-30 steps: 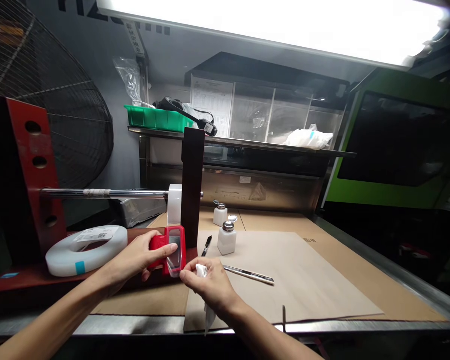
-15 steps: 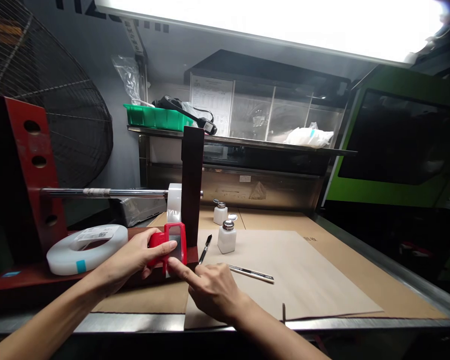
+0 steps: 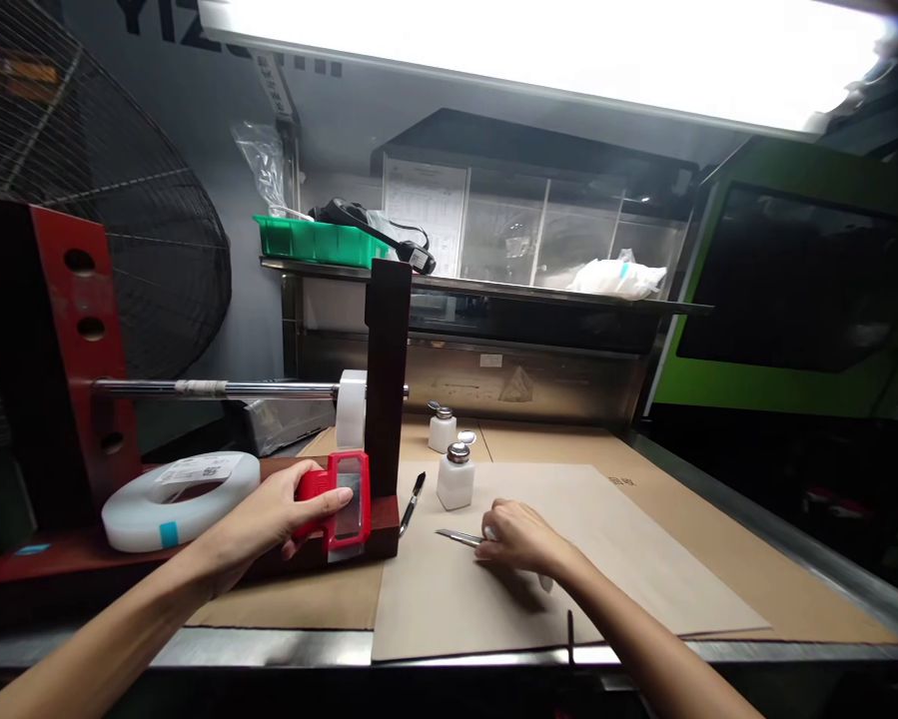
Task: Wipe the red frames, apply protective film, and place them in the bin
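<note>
My left hand (image 3: pixel 303 509) is closed round a red plastic frame (image 3: pixel 361 499) with a grey, see-through-looking window, the thumb lying across the window's edge. A small clear strip hangs below the frame. Over the brown sheet, my right hand (image 3: pixel 523 539) has its fingers curled on a slim craft knife (image 3: pixel 455 536). The knife's pointed end shows to the left of the fingers; the hand hides most of its handle. Close behind the red frame, a roll of clear film (image 3: pixel 352 409) hangs on a metal rod (image 3: pixel 269 389).
A larger film roll (image 3: pixel 130 517) lies on the dark red stand (image 3: pixel 385 399). Two white pump bottles (image 3: pixel 455 483) and a black pen (image 3: pixel 413 502) are on the brown sheet (image 3: pixel 434 609). A green bin (image 3: pixel 299 243) sits on the shelf above.
My right hand has left the red frame, moved right and come down onto the craft knife. My left hand still holds the frame in nearly the same place.
</note>
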Available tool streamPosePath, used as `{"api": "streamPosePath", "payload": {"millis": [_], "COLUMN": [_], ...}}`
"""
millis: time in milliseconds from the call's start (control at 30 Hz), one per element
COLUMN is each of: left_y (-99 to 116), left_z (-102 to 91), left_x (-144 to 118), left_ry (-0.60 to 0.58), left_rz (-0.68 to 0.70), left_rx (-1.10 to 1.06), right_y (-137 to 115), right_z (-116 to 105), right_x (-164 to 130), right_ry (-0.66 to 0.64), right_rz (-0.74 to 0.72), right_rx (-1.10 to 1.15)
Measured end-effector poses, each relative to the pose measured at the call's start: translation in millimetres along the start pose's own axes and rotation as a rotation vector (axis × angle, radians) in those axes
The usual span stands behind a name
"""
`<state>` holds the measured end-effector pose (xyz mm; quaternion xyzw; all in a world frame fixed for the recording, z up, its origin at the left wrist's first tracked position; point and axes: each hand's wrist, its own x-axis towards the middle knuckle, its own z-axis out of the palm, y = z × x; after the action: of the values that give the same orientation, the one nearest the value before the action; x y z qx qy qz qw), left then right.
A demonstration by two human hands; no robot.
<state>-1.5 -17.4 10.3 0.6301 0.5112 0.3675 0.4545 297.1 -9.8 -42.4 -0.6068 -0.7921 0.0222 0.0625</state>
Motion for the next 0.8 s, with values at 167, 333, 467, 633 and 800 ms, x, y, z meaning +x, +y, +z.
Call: {"api": "streamPosePath", "payload": {"millis": [167,333,467,633,800], "left_y": [-1,-2,-5,-10,-11], "left_z": [0.1,-2.8,-3.2,-0.3,1.0], "left_x": [1,2,7,12,12], "left_ry": [0.001,0.009,0.025,0.078,0.124], "left_rz": [0.004,0.006,0.002,0.003,0.008], "left_rx": [0.017,0.036,0.053,0.047,0.047], "right_y": [16,13,-3,-34,-58], "right_z": [5,-13,-36,-57,-79], "right_x": [-2,-13,-18,-4,14], "right_ry": [-0.071,-0.052,0.017,0.209,0.288], "right_rz": [0.022,-0.037,-0.149,-0.301,-0.336], "right_rx": [0.1,0.24,0.392,-0.068,-0.351]}}
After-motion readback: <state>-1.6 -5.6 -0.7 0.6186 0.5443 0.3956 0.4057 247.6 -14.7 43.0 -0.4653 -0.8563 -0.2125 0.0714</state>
